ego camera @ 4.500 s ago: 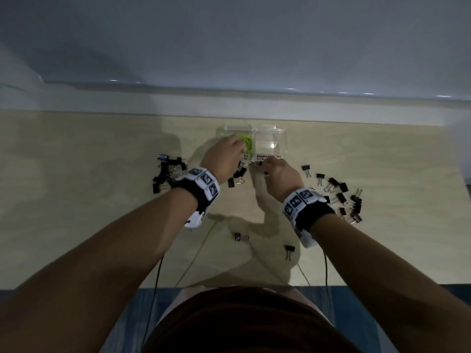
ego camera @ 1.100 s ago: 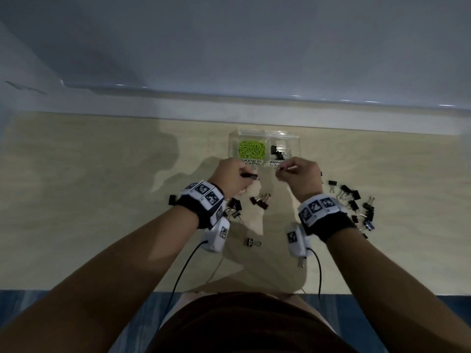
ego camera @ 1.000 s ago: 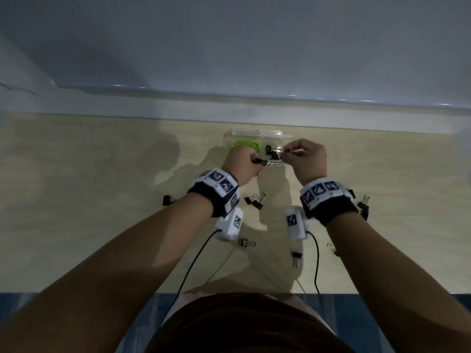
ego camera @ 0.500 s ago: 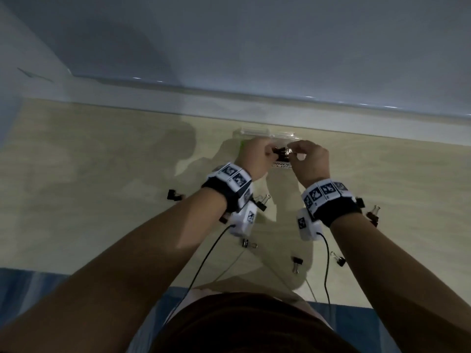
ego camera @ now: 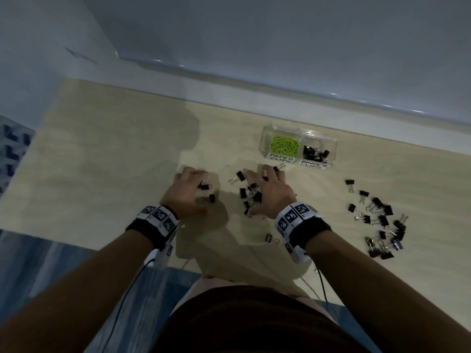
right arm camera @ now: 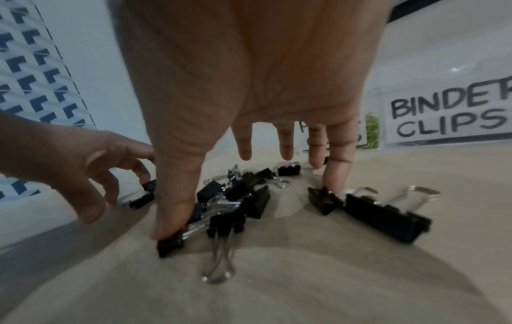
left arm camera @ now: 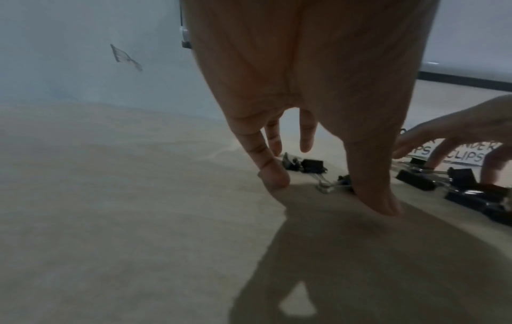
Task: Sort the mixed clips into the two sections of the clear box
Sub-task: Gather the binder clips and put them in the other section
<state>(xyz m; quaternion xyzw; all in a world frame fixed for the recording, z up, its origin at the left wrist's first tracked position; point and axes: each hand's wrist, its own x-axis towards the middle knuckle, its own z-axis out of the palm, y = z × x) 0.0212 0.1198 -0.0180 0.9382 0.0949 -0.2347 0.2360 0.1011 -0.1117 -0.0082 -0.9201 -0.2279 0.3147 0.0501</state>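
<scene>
The clear box stands at the back of the table. Its left section holds green paper clips, its right section black binder clips. My left hand is spread, fingertips down on the table around two binder clips. My right hand is spread over a small pile of binder clips, its thumb pressing one and a finger touching another. Neither hand grips anything. The box label reads BINDER CLIPS.
A larger scatter of black binder clips lies on the table to the right. One single clip lies near my right wrist. The wall runs close behind the box. Cables hang from both wristbands over the table's front edge.
Both hands held binder clips over the box half a second ago. They have since come back toward me and dropped onto the loose clips in front of it, fingers spread.
</scene>
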